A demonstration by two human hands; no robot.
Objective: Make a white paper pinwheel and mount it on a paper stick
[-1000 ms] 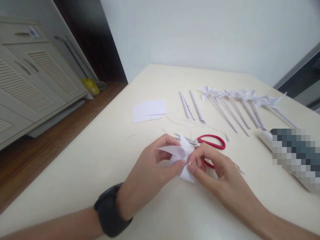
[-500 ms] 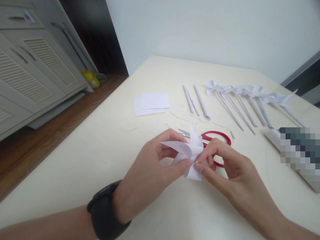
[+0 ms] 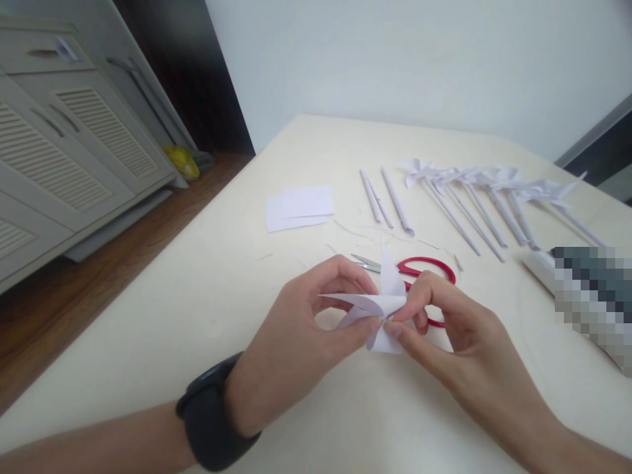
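Near the scissors, left hand and right hand pinch a pinwheel by its centre, apparently so its curls hold.

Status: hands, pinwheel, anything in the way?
Left hand, right hand pinching pinwheel near its middle. Pinwheel curled into blades. Scissors on table beyond, partly behind right hand.

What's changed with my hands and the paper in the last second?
The folded paper has tilted: its left blade shows more edge-on and its upper blade reaches higher in view. The whole view has also shifted slightly. Nothing was let go: the left hand still grips it, the right hand still pinches at its middle. The scissors, flat sheets and paper rolls stayed put.
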